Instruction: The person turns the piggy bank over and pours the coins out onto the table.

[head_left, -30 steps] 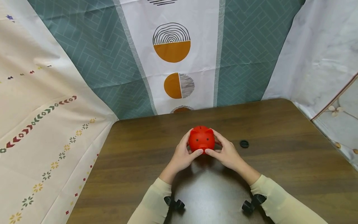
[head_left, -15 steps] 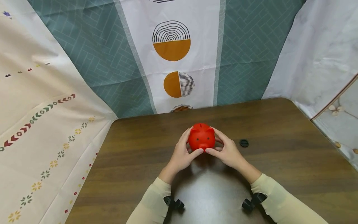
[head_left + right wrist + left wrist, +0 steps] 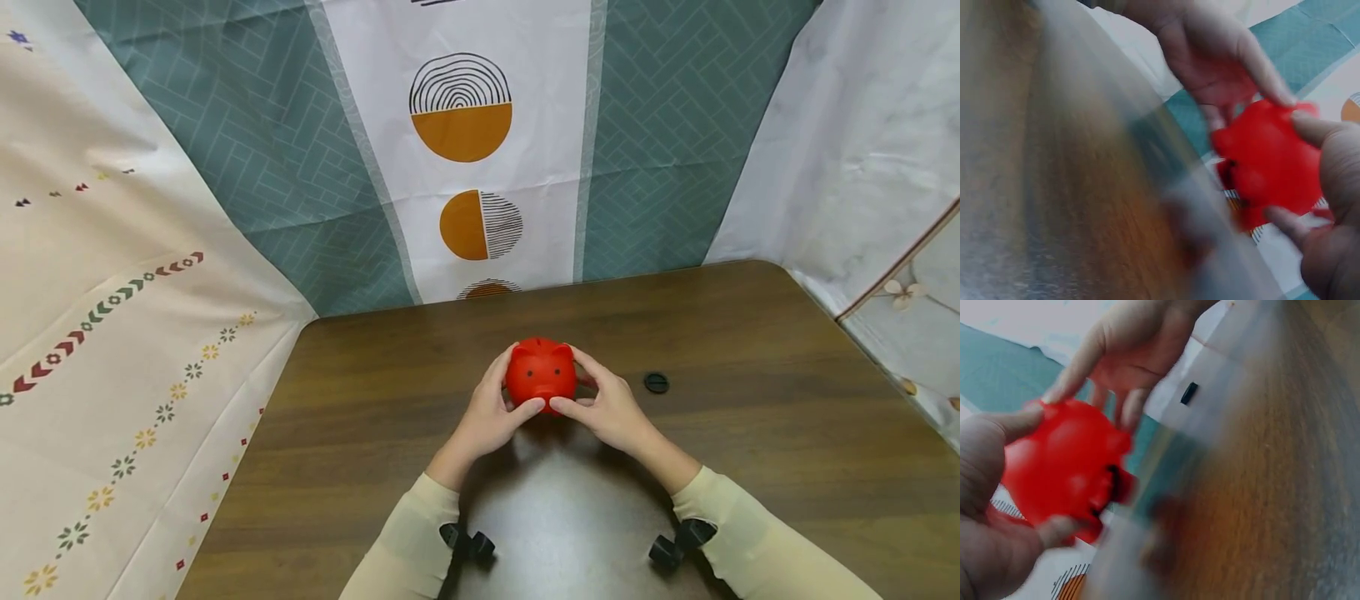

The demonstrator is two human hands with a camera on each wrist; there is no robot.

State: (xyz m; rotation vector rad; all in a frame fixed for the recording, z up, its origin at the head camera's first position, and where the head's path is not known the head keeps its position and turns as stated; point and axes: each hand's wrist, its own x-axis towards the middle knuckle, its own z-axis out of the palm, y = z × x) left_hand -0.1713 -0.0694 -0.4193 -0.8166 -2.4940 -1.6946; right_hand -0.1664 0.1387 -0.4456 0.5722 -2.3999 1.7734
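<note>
In the head view, your left hand (image 3: 486, 423) and right hand (image 3: 613, 414) hold a red piggy bank (image 3: 540, 377) between them, the fingers of both curled round its sides. The bank's face is turned towards you, its coin slot on top. Your two thumb tips lie just beside each other at its snout. To the right of your right fingers, near but apart from them, a black round cap (image 3: 656, 382) lies on the wooden table (image 3: 375, 392). Behind your fingers, past the table's far edge, a patterned cloth (image 3: 652, 150) hangs.

In the left wrist view, your left fingers are clamped on the near side of the bank and your right fingers on the far side. A dark patch shows on the red body between the two sets of fingers, too blurred to make out. The cap lies beyond your right fingers.

In the right wrist view, the bank sits between your right fingers and your left ones, both gripping it. Away from your fingers, a blurred reddish reflection shows in the tabletop, apart from the bank.
</note>
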